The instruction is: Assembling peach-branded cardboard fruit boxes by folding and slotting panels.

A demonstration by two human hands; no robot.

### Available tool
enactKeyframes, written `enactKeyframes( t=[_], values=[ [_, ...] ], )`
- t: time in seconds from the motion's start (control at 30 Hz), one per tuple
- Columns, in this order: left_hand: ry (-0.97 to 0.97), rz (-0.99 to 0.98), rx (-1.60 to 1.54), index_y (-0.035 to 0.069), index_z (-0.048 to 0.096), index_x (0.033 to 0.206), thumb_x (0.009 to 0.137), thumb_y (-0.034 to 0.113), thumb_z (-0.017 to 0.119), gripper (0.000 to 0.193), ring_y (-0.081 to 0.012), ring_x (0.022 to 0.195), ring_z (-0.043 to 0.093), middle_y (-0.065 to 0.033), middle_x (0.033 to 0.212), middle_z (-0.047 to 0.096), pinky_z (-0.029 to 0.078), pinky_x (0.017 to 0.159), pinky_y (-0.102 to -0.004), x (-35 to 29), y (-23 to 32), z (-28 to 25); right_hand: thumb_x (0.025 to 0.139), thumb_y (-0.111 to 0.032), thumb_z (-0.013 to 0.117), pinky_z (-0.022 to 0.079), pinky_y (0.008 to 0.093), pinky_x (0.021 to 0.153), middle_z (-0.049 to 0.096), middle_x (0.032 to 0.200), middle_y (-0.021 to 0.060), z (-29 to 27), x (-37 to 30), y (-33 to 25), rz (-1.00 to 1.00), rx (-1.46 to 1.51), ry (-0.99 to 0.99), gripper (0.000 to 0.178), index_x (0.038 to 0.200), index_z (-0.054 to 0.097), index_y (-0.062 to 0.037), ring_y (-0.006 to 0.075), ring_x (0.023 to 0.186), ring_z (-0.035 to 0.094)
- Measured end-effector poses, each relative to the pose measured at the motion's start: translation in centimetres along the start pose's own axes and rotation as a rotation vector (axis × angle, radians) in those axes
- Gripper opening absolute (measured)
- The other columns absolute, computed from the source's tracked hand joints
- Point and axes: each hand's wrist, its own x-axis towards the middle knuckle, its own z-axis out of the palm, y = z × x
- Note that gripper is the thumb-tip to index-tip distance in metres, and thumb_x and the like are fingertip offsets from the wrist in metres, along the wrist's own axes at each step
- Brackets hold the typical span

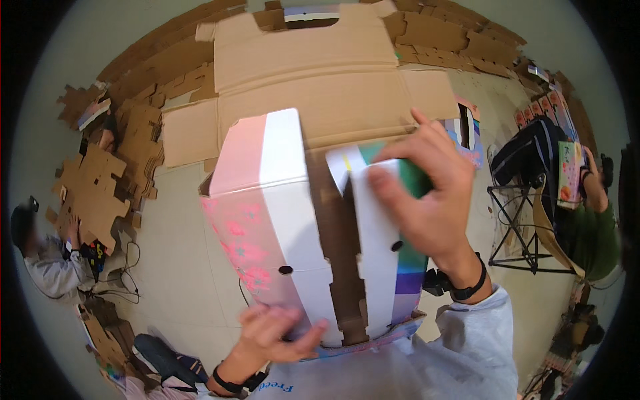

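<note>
A cardboard box (pixel 287 220), partly folded, lies in front of me. Its two long side panels have white strips with dark round holes; pink flowers mark the left panel, green and purple the right. Between them a gap shows the brown inside. A large brown lid panel (pixel 307 100) with a cut-out extends from its far end. My right hand (pixel 433 187) curls thumb and fingers around the far end of the right panel, near a small white-and-green flap (pixel 347 163). My left hand (pixel 273 330), slightly blurred, rests on the near left corner with its fingers apart.
Flat brown cardboard sheets (pixel 93 193) are piled at the left, where a person (pixel 53 260) sits. More cardboard (pixel 433 33) lines the far wall. At the right, another person (pixel 587 227) holds a printed box (pixel 569 173) beside a black folding stand (pixel 520 227).
</note>
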Motion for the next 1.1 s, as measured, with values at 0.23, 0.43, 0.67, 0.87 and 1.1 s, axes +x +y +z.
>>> enactKeyframes(
  t=[0.23, 0.43, 0.67, 0.87, 1.1],
  values=[
    [0.094, -0.126, 0.041, 0.005, 0.059, 0.143, 0.101, 0.047, 0.059, 0.060, -0.0431, 0.149, 0.041, -0.0231, 0.150, 0.055, 0.026, 0.123, -0.0568, 13.0, -8.9, -2.9, 0.087, -0.020, 0.082, 0.052, 0.0378, 0.088, 0.067, 0.083, 0.0114, 1.1, 0.0, 0.0, -0.023, -0.010, 0.109, 0.019, 0.091, 0.074, -0.0031, 0.0304, 0.079, 0.064],
    [0.011, -0.274, -0.167, 0.000, 0.075, 0.113, 0.086, 0.007, 0.083, 0.029, -0.0115, 0.092, 0.064, -0.0064, 0.105, 0.073, 0.047, 0.082, -0.0227, 18.6, -8.5, -1.3, 0.095, -0.023, 0.078, 0.048, 0.0234, 0.080, 0.073, 0.094, 0.0019, 0.3, -0.4, 1.5, 0.125, 0.131, 0.231, 0.022, 0.104, 0.076, -0.0034, 0.0098, 0.086, 0.063],
    [0.269, -0.224, -0.248, -0.001, 0.079, 0.107, 0.098, 0.012, 0.077, 0.016, -0.0013, 0.075, 0.057, 0.0031, 0.088, 0.069, 0.041, 0.066, -0.0163, 15.3, -10.6, -1.9, 0.103, -0.029, 0.061, 0.050, 0.0301, 0.094, 0.072, 0.115, 0.0132, -0.4, -1.0, -0.8, 0.125, 0.163, 0.281, 0.038, 0.126, 0.069, 0.0007, 0.0184, 0.107, 0.067],
    [0.058, -0.379, -0.087, -0.007, 0.075, 0.110, 0.105, 0.013, 0.066, 0.023, -0.0090, 0.090, 0.062, -0.0044, 0.100, 0.071, 0.046, 0.081, -0.0202, 15.9, -9.5, -2.7, 0.108, -0.039, 0.048, 0.051, 0.0329, 0.096, 0.068, 0.123, 0.0158, 0.6, -1.3, 1.0, 0.252, 0.271, 0.378, 0.051, 0.135, 0.063, 0.0026, 0.0204, 0.109, 0.066],
    [0.794, -0.749, -0.345, -0.001, 0.066, 0.116, 0.108, 0.019, 0.055, 0.025, -0.0138, 0.105, 0.065, -0.0062, 0.109, 0.070, 0.051, 0.096, -0.0302, 13.2, -12.9, 0.0, 0.112, -0.041, 0.041, 0.057, 0.0326, 0.093, 0.072, 0.122, 0.0134, -0.3, -2.3, 9.2, 0.482, 0.287, 0.237, 0.056, 0.139, 0.060, 0.0039, 0.0200, 0.106, 0.071]
  ],
)
